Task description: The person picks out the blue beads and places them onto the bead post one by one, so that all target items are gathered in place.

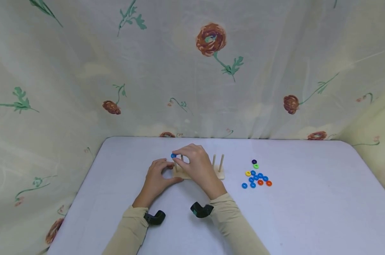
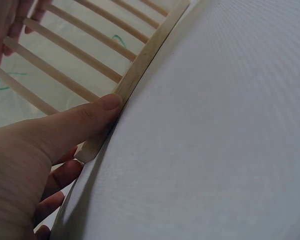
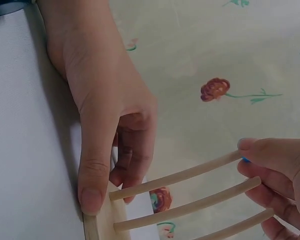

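A pale wooden peg stand with a row of upright pegs sits on the table. My left hand grips its left end, the thumb along the front edge of the base and the fingers round the far side. Between thumb and fingertips my right hand pinches a small blue ring. In the right wrist view a sliver of the blue ring shows at the top of the end peg. Whether the peg passes through the ring is hidden by the fingers. The pegs in sight carry no rings.
To the right of the stand lies a loose group of rings: several blue rings, two orange rings, a yellow ring, a green ring and a dark ring. A flowered curtain hangs behind the white table.
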Action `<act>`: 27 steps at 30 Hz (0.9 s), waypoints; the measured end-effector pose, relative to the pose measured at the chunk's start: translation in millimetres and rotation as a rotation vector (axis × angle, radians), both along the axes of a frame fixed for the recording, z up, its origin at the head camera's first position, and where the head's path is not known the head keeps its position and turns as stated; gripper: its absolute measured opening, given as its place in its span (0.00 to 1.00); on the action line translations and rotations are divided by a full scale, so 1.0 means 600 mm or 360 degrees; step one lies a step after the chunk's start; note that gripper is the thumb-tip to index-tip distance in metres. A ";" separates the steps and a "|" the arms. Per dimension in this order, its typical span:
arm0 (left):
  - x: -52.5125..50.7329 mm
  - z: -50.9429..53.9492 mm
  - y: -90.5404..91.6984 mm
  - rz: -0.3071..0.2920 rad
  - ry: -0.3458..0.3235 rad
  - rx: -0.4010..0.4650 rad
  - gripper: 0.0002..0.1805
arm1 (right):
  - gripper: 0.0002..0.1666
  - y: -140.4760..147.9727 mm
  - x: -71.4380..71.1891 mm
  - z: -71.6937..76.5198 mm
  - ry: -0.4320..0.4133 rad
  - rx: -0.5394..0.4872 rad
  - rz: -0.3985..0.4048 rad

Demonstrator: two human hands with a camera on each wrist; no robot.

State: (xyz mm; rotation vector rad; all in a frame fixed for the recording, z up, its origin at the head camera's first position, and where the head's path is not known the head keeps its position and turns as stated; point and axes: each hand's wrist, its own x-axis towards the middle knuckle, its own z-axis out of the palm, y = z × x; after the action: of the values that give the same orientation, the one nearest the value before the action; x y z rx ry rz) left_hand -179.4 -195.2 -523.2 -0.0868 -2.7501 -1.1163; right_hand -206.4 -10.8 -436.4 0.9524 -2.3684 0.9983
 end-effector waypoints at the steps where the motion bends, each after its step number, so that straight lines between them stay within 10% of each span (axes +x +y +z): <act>1: -0.001 0.000 0.000 -0.0001 -0.0005 0.0002 0.31 | 0.11 0.000 0.000 0.000 -0.0001 -0.0002 -0.0001; 27: -0.001 -0.004 -0.001 -0.0009 0.0002 0.0008 0.32 | 0.15 0.009 -0.002 0.013 -0.0010 -0.0024 -0.0021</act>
State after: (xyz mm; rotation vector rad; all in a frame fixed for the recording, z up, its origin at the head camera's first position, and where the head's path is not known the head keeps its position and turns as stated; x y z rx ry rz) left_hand -180.0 -195.8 -525.6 -0.0951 -2.7472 -1.1242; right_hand -207.7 -5.3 -428.4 0.9282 -2.3660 1.0140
